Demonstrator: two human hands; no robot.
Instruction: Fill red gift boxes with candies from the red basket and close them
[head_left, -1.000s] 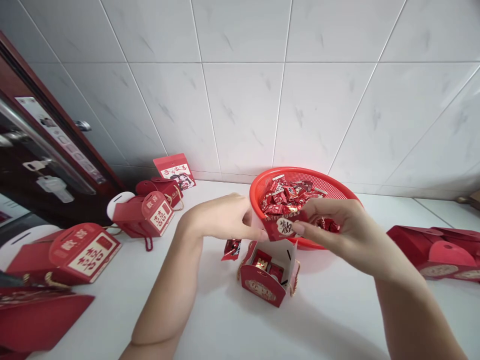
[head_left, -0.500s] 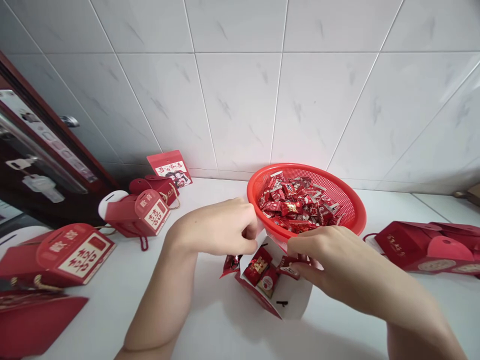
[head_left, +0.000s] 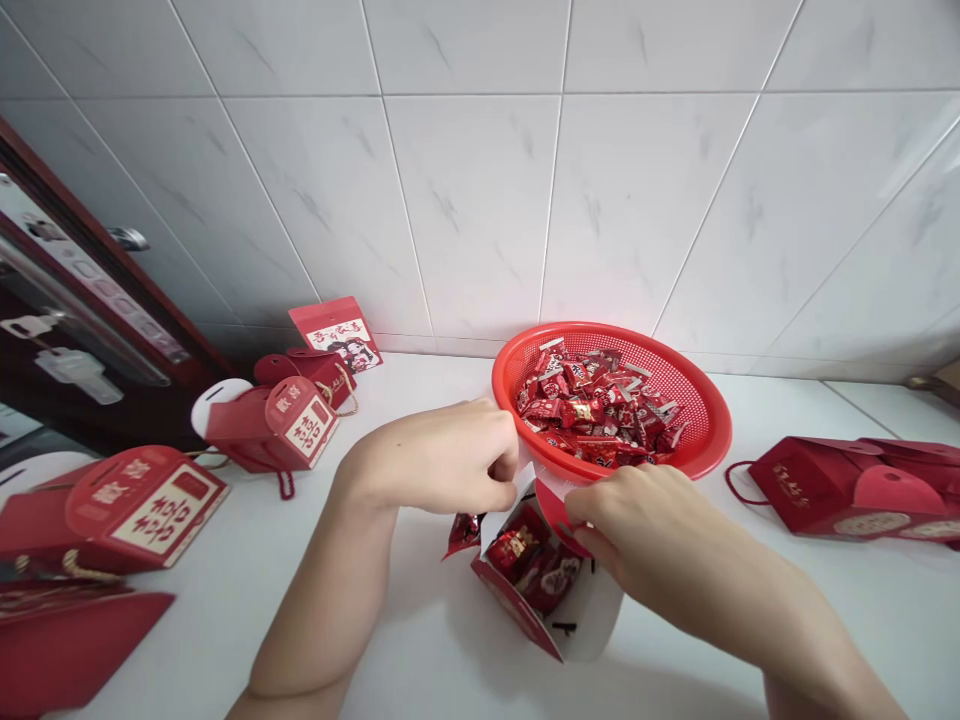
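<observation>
Lower centre: red-and-white card box [head_left: 596, 610], red-wrapped sweets [head_left: 553, 580] inside, unclosed. Right hand [head_left: 637, 520] pinching curved red flap [head_left: 553, 515]; left hand [head_left: 446, 455] curled, grip unclear.

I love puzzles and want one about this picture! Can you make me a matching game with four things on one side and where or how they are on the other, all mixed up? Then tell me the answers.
Things:
1. red colander
2. gift box
3. keys
4. printed card

Where or how:
A. hanging at the door
B. open, between the left hand and right hand
C. upright by the tiled wall
D. heaped with wrapped candies

Right pairs: 1-D, 2-B, 3-A, 4-C
</observation>
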